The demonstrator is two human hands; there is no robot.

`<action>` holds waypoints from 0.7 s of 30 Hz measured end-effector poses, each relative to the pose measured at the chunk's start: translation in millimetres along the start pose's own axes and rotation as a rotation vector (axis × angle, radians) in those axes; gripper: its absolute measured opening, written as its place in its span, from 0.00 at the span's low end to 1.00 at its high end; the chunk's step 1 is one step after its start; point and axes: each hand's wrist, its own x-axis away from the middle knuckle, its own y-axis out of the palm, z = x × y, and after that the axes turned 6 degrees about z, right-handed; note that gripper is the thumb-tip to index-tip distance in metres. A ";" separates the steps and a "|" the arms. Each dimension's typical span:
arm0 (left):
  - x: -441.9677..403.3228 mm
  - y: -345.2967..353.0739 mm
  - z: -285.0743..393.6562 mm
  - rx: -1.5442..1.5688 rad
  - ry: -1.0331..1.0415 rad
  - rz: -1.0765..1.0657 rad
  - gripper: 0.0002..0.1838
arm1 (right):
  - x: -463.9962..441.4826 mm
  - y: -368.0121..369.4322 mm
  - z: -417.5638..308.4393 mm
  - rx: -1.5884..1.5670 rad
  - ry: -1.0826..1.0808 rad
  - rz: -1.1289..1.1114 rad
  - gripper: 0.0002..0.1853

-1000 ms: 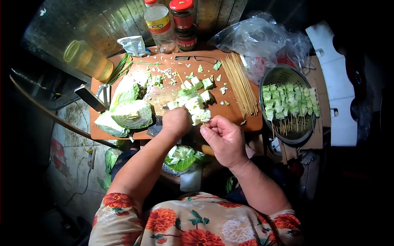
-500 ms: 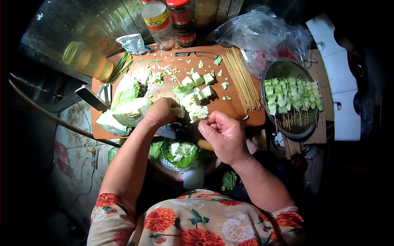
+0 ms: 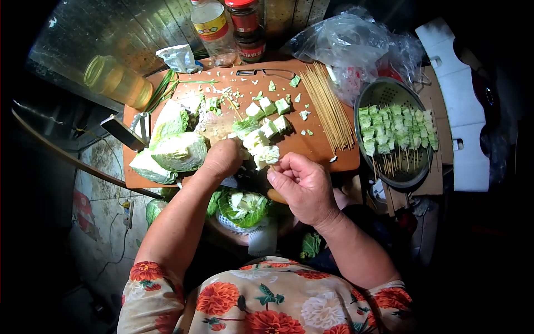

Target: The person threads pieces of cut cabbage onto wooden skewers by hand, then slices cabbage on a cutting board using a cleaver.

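Observation:
My right hand (image 3: 303, 178) pinches the lower end of a bamboo skewer that carries several pale green cabbage pieces (image 3: 267, 157). The skewer's far part (image 3: 232, 106) shows beyond them, slanting up and left over the cutting board (image 3: 328, 158). Just left of the skewer, my left hand (image 3: 225, 157) is closed, with a pale bit of cabbage at its partly hidden fingertips. Cut cabbage squares (image 3: 268, 106) lie farther back, and large cabbage wedges (image 3: 181, 150) rest left of my left hand. Below the hands, the knife's wooden handle (image 3: 277, 196) is partly covered.
Loose bamboo skewers (image 3: 328, 106) lie on the board's right side. Beside it, a colander (image 3: 389, 92) holds finished cabbage skewers (image 3: 396, 131). Behind stand a jar (image 3: 117, 82), a bottle (image 3: 214, 33) and a red-lidded jar (image 3: 243, 19). A peeler (image 3: 267, 72) lies at the board's back edge.
My left hand has shifted slightly down and right, its fingers turned more under. My right hand keeps its pinch on the skewer, almost in the same place.

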 end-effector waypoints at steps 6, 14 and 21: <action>8.5 -85.9 58.9 0.087 -0.235 -0.078 0.15 | 0.4 -2.5 -4.4 0.018 0.003 0.022 0.06; -1.1 -78.7 14.0 0.616 -0.550 0.078 0.12 | 0.3 -1.7 -3.3 -0.010 0.009 0.017 0.05; -5.0 -78.0 34.7 0.346 -0.503 0.047 0.14 | 0.7 -1.4 -5.0 -0.024 0.015 -0.027 0.04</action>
